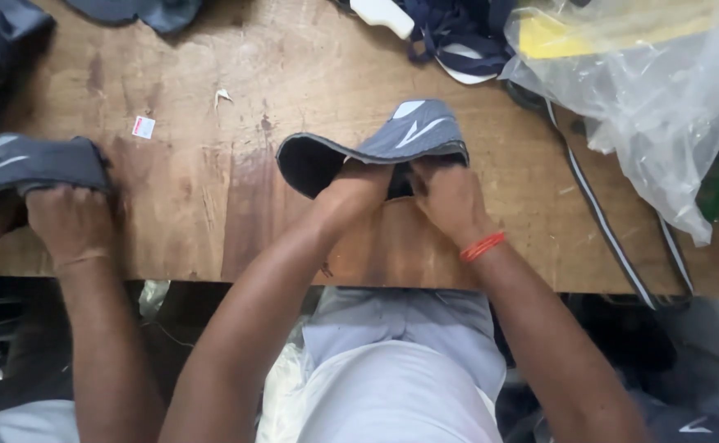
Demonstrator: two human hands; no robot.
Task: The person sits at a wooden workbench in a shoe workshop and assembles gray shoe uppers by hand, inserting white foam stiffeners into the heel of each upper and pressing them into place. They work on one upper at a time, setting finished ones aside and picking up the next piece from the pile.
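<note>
A grey shoe upper [409, 135] with white stripes and a black inner lining lies folded on the wooden table [236, 180]. My left hand [358, 187] grips its near edge at the black lining. My right hand [450, 201], with a red thread band at the wrist, grips the same edge just to the right. Both hands hold the piece, fingers tucked under it.
A co-worker's hand [68, 220] at the left presses on another grey upper [27, 164]. A clear plastic bag [655, 82] with yellow contents lies at the right, with striped straps [606, 221] by it. Dark fabric pieces [458, 33] and a white object [384, 15] lie at the far edge.
</note>
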